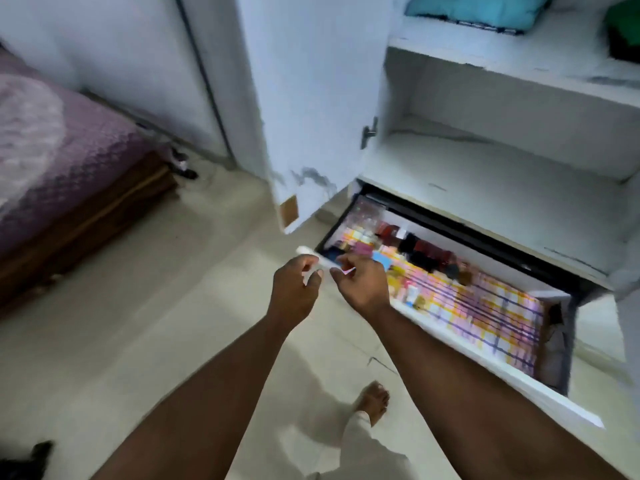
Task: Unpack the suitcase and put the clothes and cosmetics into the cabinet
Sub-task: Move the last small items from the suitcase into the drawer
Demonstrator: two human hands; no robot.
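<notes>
The white cabinet (pixel 502 161) stands open, and its bottom drawer (pixel 485 368) is pulled out. In the drawer lie several small cosmetics (pixel 426 254) on a colourful checked liner (pixel 485 306). My left hand (pixel 296 289) curls round the left end of the drawer's white front edge. Close beside it, my right hand (pixel 362 284) has its fingers curled over the same edge, the fingertips just inside the drawer. Both hands are blurred. A folded teal cloth (pixel 478 8) and a green cloth (pixel 623 26) lie on the top shelf. No suitcase is in view.
The open cabinet door (pixel 311 98) hangs just left of the drawer. A bed with a purple cover (pixel 52 150) stands at the left. My bare foot (pixel 372 401) is on the pale tiled floor (pixel 156 323). A dark object (pixel 27 459) lies at the bottom left.
</notes>
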